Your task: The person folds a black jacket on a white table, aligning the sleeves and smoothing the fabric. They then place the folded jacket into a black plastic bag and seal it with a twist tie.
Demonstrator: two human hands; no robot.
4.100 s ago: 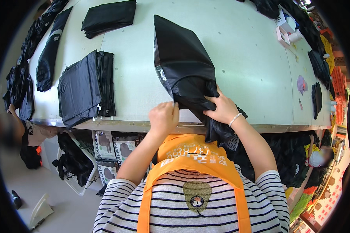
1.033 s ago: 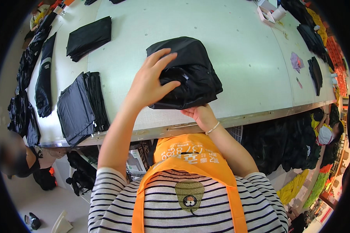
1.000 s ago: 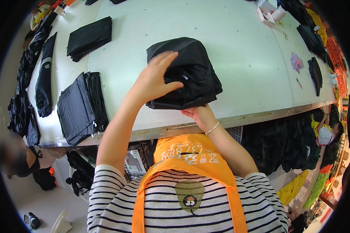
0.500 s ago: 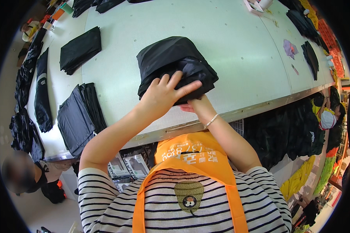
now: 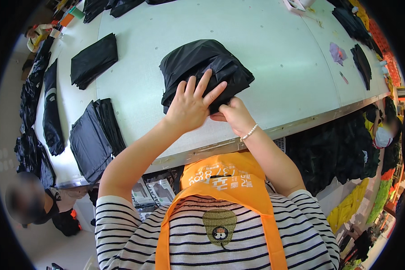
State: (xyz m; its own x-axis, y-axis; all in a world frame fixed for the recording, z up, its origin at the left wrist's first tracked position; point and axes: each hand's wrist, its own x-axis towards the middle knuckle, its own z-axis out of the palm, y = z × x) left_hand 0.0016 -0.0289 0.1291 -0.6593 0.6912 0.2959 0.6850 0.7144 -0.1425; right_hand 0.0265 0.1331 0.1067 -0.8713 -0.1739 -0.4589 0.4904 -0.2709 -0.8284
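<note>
pale table [image 5: 285, 99], black bundle [image 5: 198, 56] under spread left hand [image 5: 189, 106], right hand [image 5: 236, 116] pinching its near edge

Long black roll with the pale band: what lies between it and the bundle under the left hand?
In the head view, a far black stack and a nearer, fanned black stack lie there.

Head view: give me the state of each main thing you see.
Black bundle, folded, creased on top
Left hand, fingers spread on the bundle
Right hand, pinching the bundle's near edge
Nearer left stack, folded, edges fanned
Farther left stack, folded, lying flat
Purple scrap, crumpled
</note>
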